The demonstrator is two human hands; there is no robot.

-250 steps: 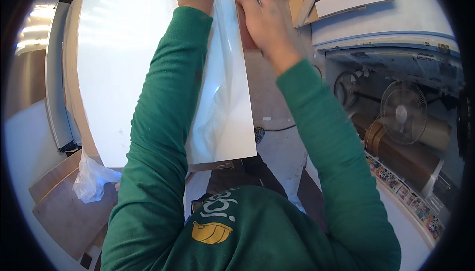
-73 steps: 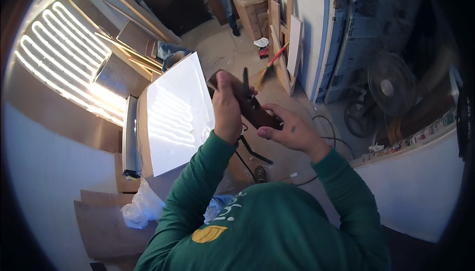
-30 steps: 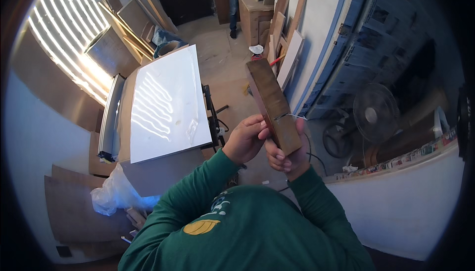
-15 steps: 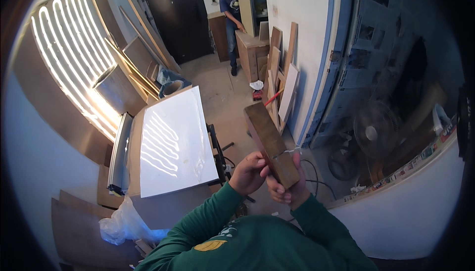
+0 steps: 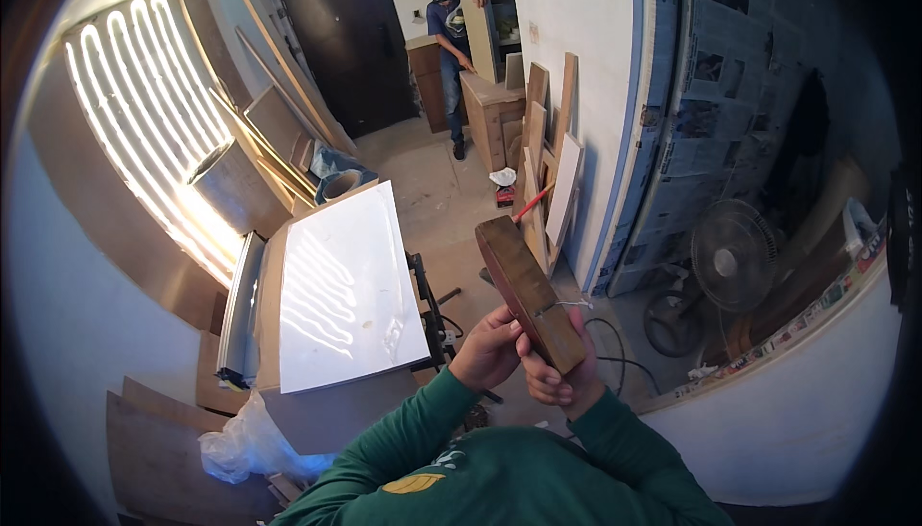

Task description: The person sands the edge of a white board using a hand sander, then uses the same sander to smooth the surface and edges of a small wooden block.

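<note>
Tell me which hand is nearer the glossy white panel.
Left. The left hand is just right of the white panel, not touching it; the right hand is farther right, holding the wooden block.

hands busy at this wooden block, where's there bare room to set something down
The white sheet looks mostly bare, between the long metal rail and the black stand. Open floor also shows between it and the leaning boards. It is crowded among those boards, around the fan and by the plastic bag.
</note>
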